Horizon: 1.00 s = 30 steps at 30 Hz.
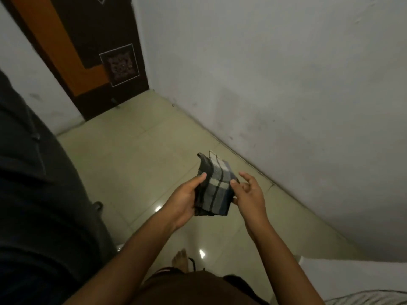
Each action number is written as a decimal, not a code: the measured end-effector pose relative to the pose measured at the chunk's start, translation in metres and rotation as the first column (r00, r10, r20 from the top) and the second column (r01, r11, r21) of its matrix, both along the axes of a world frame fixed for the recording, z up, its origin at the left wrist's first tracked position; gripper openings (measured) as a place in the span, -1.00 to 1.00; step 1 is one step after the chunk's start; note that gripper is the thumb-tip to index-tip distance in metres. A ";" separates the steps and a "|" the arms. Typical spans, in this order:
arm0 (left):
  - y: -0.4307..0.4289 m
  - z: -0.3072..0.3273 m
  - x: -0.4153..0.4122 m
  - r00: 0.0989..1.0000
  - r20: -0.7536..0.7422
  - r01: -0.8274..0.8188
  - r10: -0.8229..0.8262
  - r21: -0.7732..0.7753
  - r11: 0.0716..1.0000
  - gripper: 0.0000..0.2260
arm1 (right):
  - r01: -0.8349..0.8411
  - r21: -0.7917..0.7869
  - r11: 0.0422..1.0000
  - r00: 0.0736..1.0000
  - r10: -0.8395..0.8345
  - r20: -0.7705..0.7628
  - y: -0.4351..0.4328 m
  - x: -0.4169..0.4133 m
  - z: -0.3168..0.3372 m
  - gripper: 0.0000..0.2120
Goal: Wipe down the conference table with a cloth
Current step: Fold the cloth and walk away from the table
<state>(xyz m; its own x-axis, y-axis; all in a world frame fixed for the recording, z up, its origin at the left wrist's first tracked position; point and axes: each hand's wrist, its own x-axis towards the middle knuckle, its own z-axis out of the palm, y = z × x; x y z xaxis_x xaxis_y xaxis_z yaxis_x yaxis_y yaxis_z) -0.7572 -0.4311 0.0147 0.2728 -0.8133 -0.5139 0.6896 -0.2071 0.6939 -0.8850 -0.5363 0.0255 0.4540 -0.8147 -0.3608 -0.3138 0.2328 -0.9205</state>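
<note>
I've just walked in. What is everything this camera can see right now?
cloth: one, checked dark, grey and white, mid-frame, above the floor
door: one, dark brown with an orange band, upper left
wall: one, whitish grey, right
floor: pale tiles, centre
bulky thing: one, black, left edge; cannot tell what it is
striped fabric: one, grey, bottom right corner
bare foot: one, bottom centre
left hand: grips the cloth's left side
right hand: pinches the cloth's right edge
</note>
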 end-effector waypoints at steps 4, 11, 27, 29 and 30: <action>-0.045 -0.003 0.045 0.983 0.180 -0.042 0.037 0.024 0.999 -0.68 | -0.057 -0.061 0.996 0.998 0.058 0.019 -0.050 0.040 0.007 -0.60; -0.115 -0.011 0.133 0.805 0.581 -0.265 0.121 0.170 0.949 -0.68 | -0.414 -0.053 0.909 0.910 0.415 0.008 -0.152 0.141 -0.016 -0.58; -0.155 0.035 0.326 0.390 0.865 -0.805 0.316 0.153 0.573 -0.78 | -0.902 -0.372 0.217 0.323 0.913 -0.250 -0.256 0.445 0.008 -0.83; -0.146 0.033 0.360 0.348 0.863 -0.846 0.367 0.120 0.519 -0.82 | -0.912 -0.384 0.146 0.252 0.937 -0.242 -0.251 0.490 0.009 -0.84; -0.143 0.033 0.372 0.340 0.852 -0.855 0.398 0.105 0.507 -0.82 | -0.915 -0.385 0.120 0.223 0.945 -0.238 -0.249 0.505 0.012 -0.84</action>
<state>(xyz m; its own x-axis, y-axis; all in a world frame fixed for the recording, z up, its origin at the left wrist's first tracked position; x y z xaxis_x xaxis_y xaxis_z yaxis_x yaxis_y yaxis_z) -0.3855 -0.5743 0.0474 0.9892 0.0890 -0.1164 0.1409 -0.3614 0.9217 -0.3799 -0.7850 0.0379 0.9680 0.2223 -0.1163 0.0254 -0.5480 -0.8361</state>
